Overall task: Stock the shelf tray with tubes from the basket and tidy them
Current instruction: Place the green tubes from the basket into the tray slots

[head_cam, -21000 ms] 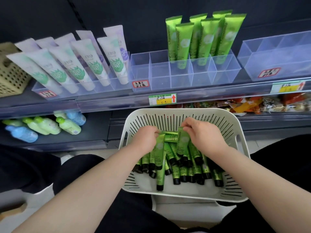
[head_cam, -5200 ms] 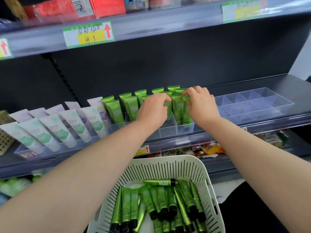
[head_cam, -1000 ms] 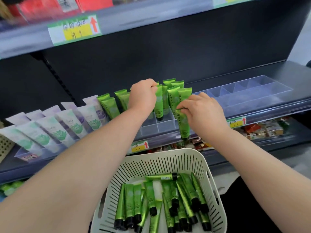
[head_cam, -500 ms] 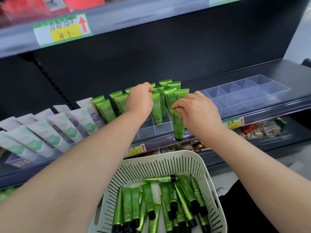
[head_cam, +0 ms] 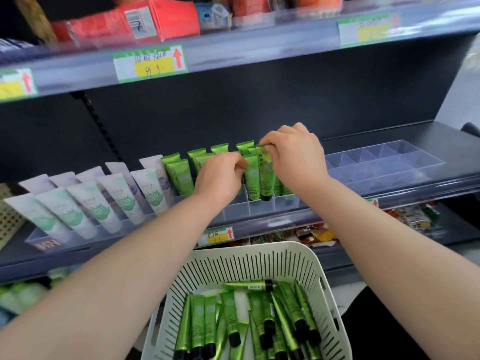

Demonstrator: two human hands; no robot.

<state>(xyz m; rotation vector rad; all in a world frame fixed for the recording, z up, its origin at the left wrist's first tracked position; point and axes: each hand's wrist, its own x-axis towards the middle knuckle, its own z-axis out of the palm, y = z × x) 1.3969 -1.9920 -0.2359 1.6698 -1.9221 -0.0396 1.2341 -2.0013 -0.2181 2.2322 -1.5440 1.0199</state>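
The right hand (head_cam: pixel 296 162) has raised its green tube (head_cam: pixel 267 178) from below the shelf tray (head_cam: pixel 259 210) to a front cell, cap down. White tubes (head_cam: pixel 124 198) stand left of the tray, the basket (head_cam: pixel 233 263) below it; stocked tubes (head_cam: pixel 179 172) crowd behind. Right fingers (head_cam: pixel 271 152) pinch the crimp; the left hand (head_cam: pixel 220 178) pinches the neighbouring tube (head_cam: pixel 252 178).

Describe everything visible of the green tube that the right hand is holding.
The green tube is glossy, plastic-looking, printed Chamomile lengthwise, with a flat crimped top and black cap below. It hangs upright, cap down, at or just above a compartment of the clear tray. The right hand pinches its crimp.
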